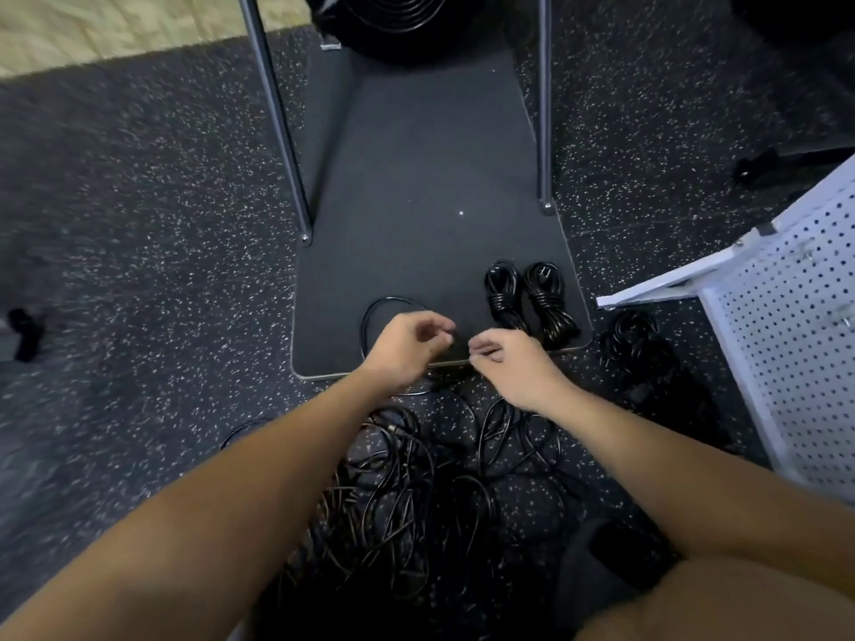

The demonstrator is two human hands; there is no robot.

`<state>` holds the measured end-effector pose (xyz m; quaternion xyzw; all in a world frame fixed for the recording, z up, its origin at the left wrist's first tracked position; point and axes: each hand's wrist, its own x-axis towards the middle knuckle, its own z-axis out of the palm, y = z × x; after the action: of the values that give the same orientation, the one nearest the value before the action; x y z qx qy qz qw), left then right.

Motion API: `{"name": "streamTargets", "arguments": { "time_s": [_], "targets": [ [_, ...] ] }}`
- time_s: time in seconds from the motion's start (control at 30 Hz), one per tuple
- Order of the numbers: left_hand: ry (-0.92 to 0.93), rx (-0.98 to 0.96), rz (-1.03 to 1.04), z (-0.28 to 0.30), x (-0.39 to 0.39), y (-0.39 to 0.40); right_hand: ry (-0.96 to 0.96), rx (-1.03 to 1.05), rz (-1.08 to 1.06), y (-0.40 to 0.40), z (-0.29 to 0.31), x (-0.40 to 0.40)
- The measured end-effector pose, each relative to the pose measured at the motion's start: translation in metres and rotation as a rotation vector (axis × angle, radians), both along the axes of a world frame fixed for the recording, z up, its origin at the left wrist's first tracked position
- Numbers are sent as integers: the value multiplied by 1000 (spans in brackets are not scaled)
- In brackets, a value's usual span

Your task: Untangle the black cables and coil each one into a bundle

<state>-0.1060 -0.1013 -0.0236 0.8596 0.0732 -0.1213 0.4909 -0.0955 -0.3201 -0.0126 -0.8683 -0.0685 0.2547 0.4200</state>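
A tangle of black cables (407, 492) lies on the speckled floor between my forearms. One thin black cable (370, 316) loops up onto the dark mat (416, 201) and runs into my left hand (407, 344), whose fingers pinch it. My right hand (513, 358) is close beside it, fingers curled and pinching the same cable near the mat's front edge. Two coiled, wrapped cable bundles (502, 293) (548, 300) lie side by side on the mat, just beyond my right hand. Another heap of black cable (638, 349) lies on the floor to the right.
Two metal legs (282, 131) (545, 108) stand at the mat's sides. A white perforated panel (796, 326) rises at the right. A black round fan (398, 20) sits at the far end. A small black object (25, 333) lies at the left.
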Motion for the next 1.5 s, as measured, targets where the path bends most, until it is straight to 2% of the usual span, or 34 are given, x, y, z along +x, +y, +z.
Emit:
{"name": "streamTargets", "arguments": {
  "time_s": [0.23, 0.4, 0.57, 0.63, 0.8, 0.97, 1.13, 1.2, 1.27, 1.33, 1.43, 1.5],
  "targets": [
    [96, 138, -42, 6, -101, 49, 80, -74, 284, 33, 19, -50],
    [158, 318, -117, -27, -150, 54, 167, -191, 433, 59, -18, -85],
    [225, 297, -87, -65, -172, 44, 254, -221, 360, 65, -65, -118],
    [224, 277, -83, -74, -175, 38, 299, -149, 314, 66, -78, -126],
    [143, 270, -69, -66, -176, 34, 259, -17, 48, 65, -72, -118],
    [-149, 431, -138, 9, -133, 54, 200, 101, 102, 72, 5, -89],
    [-436, 539, -279, 117, -88, 74, 10, 159, 168, 80, 123, -57],
    [-486, 609, -312, 170, -74, 79, 48, 226, 163, 81, 167, -42],
    [-507, 645, -220, 223, -64, 85, 123, 287, 246, 85, 209, -32],
    [-569, 629, -70, 268, -55, 93, 163, 223, 385, 91, 239, -33],
    [-590, 507, 108, 322, -50, 106, 196, 63, 548, 104, 260, -60],
    [-551, 497, 134, 335, -47, 114, 232, 16, 572, 110, 255, -76]
  ]
}}
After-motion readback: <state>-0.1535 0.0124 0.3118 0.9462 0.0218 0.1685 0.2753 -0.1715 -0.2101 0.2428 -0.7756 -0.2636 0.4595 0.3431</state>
